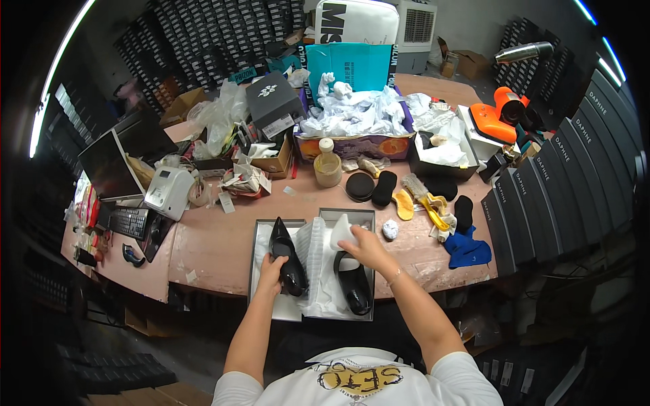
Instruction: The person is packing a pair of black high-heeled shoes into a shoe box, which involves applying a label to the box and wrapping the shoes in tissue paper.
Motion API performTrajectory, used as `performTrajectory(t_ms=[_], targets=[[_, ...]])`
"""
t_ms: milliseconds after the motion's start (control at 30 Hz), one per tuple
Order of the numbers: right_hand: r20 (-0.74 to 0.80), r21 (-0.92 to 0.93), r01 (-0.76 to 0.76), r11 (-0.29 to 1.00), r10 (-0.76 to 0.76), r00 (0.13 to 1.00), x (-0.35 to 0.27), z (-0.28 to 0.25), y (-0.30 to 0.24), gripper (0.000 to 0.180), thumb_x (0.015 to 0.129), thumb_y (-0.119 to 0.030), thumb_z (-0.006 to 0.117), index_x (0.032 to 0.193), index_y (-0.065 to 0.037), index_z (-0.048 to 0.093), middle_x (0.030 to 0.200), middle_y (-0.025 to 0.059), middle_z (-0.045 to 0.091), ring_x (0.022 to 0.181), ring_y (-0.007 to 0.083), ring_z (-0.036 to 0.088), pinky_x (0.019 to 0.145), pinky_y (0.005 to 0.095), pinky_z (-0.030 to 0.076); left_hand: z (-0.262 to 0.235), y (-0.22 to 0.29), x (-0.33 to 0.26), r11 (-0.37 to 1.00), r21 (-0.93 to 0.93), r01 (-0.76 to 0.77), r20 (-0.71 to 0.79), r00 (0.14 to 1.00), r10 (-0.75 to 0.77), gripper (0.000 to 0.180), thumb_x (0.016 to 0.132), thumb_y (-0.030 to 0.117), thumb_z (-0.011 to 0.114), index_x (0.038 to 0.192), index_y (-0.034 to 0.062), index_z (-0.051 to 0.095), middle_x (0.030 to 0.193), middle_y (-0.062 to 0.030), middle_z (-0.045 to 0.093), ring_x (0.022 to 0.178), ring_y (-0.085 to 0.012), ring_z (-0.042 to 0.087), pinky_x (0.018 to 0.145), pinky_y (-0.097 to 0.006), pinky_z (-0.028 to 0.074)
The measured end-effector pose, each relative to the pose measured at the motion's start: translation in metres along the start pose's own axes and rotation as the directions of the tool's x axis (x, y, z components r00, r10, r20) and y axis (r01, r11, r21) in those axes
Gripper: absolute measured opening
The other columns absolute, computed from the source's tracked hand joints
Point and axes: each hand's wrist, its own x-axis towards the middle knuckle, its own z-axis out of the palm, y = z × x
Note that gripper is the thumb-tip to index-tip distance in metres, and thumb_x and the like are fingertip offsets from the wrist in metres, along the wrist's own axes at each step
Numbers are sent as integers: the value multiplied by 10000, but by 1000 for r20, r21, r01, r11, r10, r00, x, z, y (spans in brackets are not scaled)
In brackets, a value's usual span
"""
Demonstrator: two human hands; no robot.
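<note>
An open shoe box (363, 215) lies at the table's front edge, lined with white tissue paper (313, 254). My left hand (271, 273) is closed around the side of a black pointed shoe (293, 279), whose toe points away from me over the box's left part. In the right part rests a second black shoe (355, 294), its heel end toward me. Above its far end my right hand (367, 249) pinches a white piece of soft padding or paper (340, 233). My right fingers partly cover that shoe's far end.
Right of the box lie a crumpled paper ball (390, 230), a yellow-handled brush (430, 206), black pads (384, 188) and a blue cloth (468, 249). A jar (328, 166) stands behind. Stacked shoe boxes (542, 196) wall the right; a keyboard (128, 222) and label printer (169, 193) sit left.
</note>
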Motion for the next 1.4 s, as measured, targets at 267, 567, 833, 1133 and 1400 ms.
performTrajectory(t_ms=[267,567,833,1133,1400], targets=[[-176,68,-117,991,127,976,-6,0,37,154,830,-116,647,886,28,652,770,161,657,688,238,642,637,331,498,-30,45,-68,809,-503,304,364,924,-120,475,839,360,558,1111,-28,586,975,-135,654,850,-230,656,727,-350,568],[-106,555,-128,822,222,969,-49,-20,-18,385,823,8,622,1198,57,547,786,12,563,667,65,545,593,227,483,47,18,-130,684,-589,430,547,835,-53,894,853,755,353,1317,-6,424,1224,-225,546,1082,-351,583,836,-470,542],[-114,-179,384,906,-407,906,-90,-21,-114,169,789,18,650,954,-17,636,767,97,588,668,190,601,611,280,475,74,13,-157,756,-507,414,538,837,-97,849,857,770,292,1212,38,533,1120,-117,616,1046,-245,603,944,-396,476],[-157,-258,539,802,-586,795,-104,15,-133,267,698,2,639,958,-61,630,756,61,565,726,228,573,643,346,437,70,17,-183,880,-447,161,381,924,24,706,944,657,278,1325,88,451,1278,-81,543,1209,-208,495,1038,-373,371],[229,-196,630,751,-590,774,-108,37,-124,163,754,-107,577,906,-70,618,783,53,549,738,222,571,649,344,459,49,-2,-188,867,-445,224,351,934,-61,719,929,680,288,1300,89,462,1217,-83,567,1168,-213,535,1020,-384,406]])
